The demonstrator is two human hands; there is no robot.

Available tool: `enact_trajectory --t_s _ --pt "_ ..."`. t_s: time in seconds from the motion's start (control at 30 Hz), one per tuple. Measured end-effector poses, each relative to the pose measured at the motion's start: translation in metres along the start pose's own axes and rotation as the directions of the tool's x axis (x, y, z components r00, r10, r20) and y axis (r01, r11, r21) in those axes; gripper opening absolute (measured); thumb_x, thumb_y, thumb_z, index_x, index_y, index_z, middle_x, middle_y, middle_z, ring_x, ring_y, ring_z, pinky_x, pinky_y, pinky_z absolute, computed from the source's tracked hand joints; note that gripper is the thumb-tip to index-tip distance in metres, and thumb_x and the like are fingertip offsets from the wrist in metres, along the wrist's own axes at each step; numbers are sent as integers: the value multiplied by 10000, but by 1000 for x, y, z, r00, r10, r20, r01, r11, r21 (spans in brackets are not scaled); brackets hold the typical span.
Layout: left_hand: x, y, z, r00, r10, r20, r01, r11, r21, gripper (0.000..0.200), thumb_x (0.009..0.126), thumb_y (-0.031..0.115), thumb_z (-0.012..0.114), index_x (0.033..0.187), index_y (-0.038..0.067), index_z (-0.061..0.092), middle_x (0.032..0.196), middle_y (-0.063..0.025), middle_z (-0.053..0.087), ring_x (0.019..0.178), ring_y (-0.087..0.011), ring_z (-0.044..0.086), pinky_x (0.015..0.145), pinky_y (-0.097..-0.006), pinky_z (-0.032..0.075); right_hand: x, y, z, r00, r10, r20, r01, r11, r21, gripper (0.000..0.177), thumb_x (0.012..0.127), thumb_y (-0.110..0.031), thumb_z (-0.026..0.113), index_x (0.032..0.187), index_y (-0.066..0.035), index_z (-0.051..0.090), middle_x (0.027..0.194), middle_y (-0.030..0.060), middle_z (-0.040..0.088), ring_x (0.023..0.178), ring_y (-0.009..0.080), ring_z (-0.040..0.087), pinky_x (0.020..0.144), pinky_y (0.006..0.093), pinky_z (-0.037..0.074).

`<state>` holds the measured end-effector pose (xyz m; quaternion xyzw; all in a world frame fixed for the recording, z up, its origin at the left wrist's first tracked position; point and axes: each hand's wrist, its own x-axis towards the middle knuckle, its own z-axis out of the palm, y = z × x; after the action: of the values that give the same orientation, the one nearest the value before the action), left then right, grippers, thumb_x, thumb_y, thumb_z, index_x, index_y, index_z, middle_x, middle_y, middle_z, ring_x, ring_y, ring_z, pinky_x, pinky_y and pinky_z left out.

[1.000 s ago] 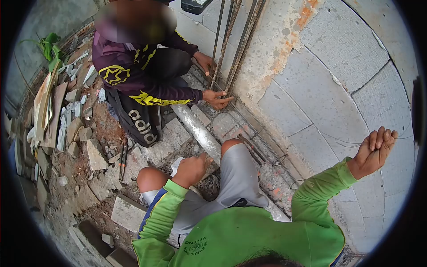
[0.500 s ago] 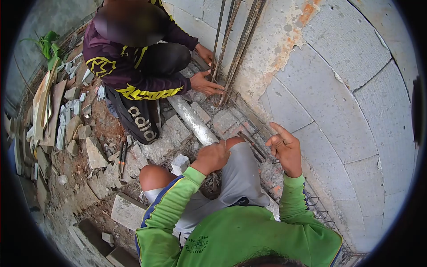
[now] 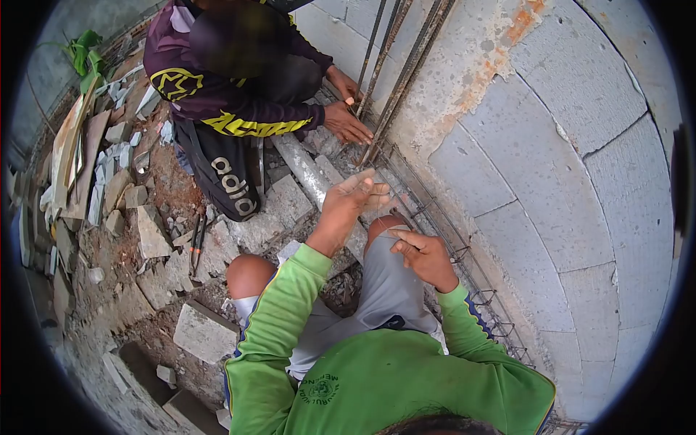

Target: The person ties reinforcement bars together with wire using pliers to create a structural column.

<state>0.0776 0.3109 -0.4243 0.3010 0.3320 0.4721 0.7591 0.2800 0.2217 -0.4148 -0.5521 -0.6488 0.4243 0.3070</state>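
Note:
My left hand (image 3: pixel 344 212) is raised above my knees, thumb and fingers pinched on a thin wire, the fingertips slightly blurred. Lower and to the right, my right hand (image 3: pixel 428 259) pinches the same thin wire (image 3: pixel 397 230) near my right knee. The strand between them is faint. Beside my right hand, a steel rebar cage (image 3: pixel 464 262) runs along the foot of the block wall.
A co-worker in a dark jersey (image 3: pixel 210 87) crouches ahead, both hands at upright rebars (image 3: pixel 406 76). A whitish pipe (image 3: pixel 303 170) lies between us. Pincers (image 3: pixel 196 246), rubble (image 3: pixel 205 332) and boards (image 3: pixel 70 145) are at the left; a block wall (image 3: pixel 558 217) stands right.
My left hand has risen and its fist has loosened into a pinch. My right hand has moved down and left, closer to my knee. The view has shifted slightly.

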Motion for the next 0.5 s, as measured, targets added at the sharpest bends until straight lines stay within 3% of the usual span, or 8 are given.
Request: enact_trajectory --t_s 0.1,0.17,0.3,0.37,0.4,0.47,0.5 --pt "-1 -3 -12 998 47 34 -47 999 -22 561 1034 253 523 1458 -71 349 1252 -224 613 1062 -269 655 932 -373 530 -2 7 4 999 46 -4 -45 996 73 245 953 -63 613 1181 -54 703 804 72 718 533 79 526 545 253 472" --pt "-6 4 -13 993 -61 105 82 974 -210 544 1034 230 520 1465 -53 345 1252 -208 610 1028 -253 660 921 -376 537 -3 10 1 987 155 35 -158 971 178 233 941 -44 612 1156 -25 701 812 79 718 524 79 536 542 261 477" --pt "-10 8 -16 983 -167 82 177 975 -137 560 1030 238 525 1475 -40 330 1239 -196 615 1008 -235 662 910 -382 543 -4 8 -5 987 125 98 -129 991 30 226 941 -47 615 1147 -7 700 830 87 721 568 82 561 562 263 486" --pt "-12 3 -27 947 -228 226 269 949 -167 527 1022 203 541 1454 -47 371 1205 -182 626 995 -219 660 913 -389 542 -5 4 -6 967 130 218 -150 986 78 217 947 -62 617 1136 5 701 840 79 716 630 83 567 601 259 489" --pt "-12 -2 -32 948 -227 223 267 949 -168 527 1022 203 541 1454 -47 371 1205 -182 626 995 -219 660 913 -389 542 -6 2 -7 967 129 221 -149 986 78 217 947 -62 617 1136 5 701 840 79 716 630 83 567 601 259 489" --pt "-15 -12 -39 957 -212 196 245 956 -162 476 1012 138 551 1421 -64 416 1086 -143 657 960 -209 664 899 -375 549 -9 1 -9 910 253 329 -309 943 128 211 957 -78 613 1131 -3 706 841 65 709 696 85 571 645 258 490" --pt "-18 -13 -39 956 -217 195 249 955 -160 476 1012 138 551 1421 -64 416 1086 -143 657 960 -209 664 899 -375 549 -11 4 -10 909 255 328 -311 941 132 211 957 -78 613 1131 -3 706 841 65 709 696 85 571 645 258 490"
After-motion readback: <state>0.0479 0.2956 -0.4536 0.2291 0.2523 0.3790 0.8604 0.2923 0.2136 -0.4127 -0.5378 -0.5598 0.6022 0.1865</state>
